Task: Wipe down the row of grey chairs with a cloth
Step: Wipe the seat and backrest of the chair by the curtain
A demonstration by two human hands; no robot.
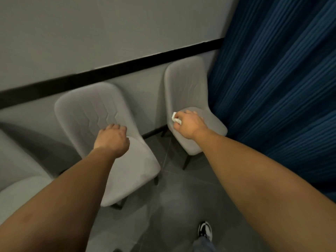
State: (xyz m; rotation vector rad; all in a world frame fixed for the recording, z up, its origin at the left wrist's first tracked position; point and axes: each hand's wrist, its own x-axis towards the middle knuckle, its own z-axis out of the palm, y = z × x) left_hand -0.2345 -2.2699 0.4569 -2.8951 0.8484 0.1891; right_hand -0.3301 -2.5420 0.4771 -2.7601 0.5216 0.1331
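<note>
Both arms out; hands: L (111,138) curled, R (187,123) fisted.

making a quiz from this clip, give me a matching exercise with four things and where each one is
Things:
1. white cloth
2. left hand
3. blue curtain
4. shoe

Places:
A. on the dark floor, bottom of view
B. on the middle chair
C. bunched in the right hand on the far chair
D. hanging along the right, beside the far chair

Pairs: 1-C, 2-B, 3-D, 4-A

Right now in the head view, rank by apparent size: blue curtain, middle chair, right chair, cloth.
1. blue curtain
2. middle chair, which is nearer the camera, so its real size against the next is unsure
3. right chair
4. cloth, mostly hidden in the right hand
</note>
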